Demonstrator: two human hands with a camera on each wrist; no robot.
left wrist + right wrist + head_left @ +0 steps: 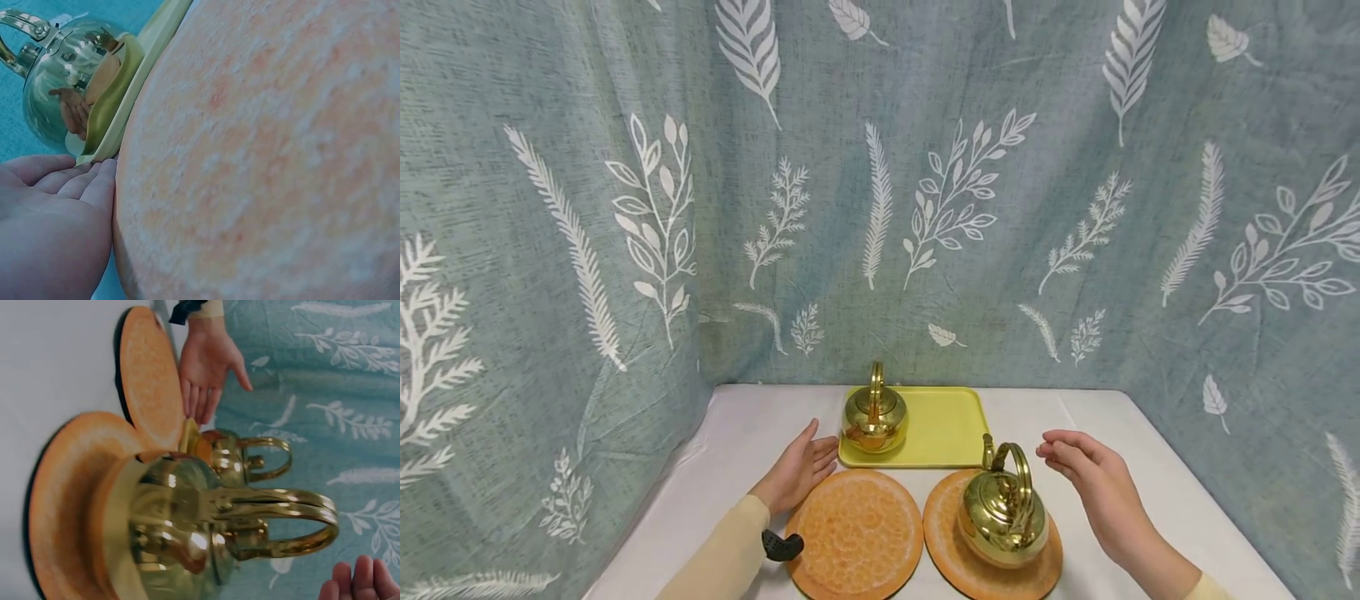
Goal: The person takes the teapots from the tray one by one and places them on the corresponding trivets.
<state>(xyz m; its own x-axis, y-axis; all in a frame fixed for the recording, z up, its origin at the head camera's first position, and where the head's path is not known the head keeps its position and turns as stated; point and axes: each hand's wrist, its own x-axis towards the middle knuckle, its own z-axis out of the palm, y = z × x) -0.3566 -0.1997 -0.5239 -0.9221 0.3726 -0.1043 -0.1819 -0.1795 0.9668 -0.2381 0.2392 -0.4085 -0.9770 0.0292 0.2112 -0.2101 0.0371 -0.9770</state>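
Two shiny brass teapots with arched handles stand upright. One teapot (pixel 876 423) sits on the left part of a yellow tray (pixel 943 429); the other teapot (pixel 1002 517) rests on the right-hand orange round placemat (pixel 943 533). My left hand (pixel 797 471), palm turned inward with straight fingers, is beside the tray's left front corner. In the left wrist view its fingertips (pixel 107 167) lie at the tray's edge; whether they touch it I cannot tell. To the right of the nearer teapot, apart from it, my right hand (pixel 1093 479) is held with slightly bent fingers and nothing in it.
A second orange round placemat (pixel 856 533) lies left of the first, edges close together. All stand on a white-covered table (pixel 1105 425). Blue-green curtains (pixel 865 208) with white leaf prints hang behind and at both sides. A black strap end (pixel 782 546) hangs at my left wrist.
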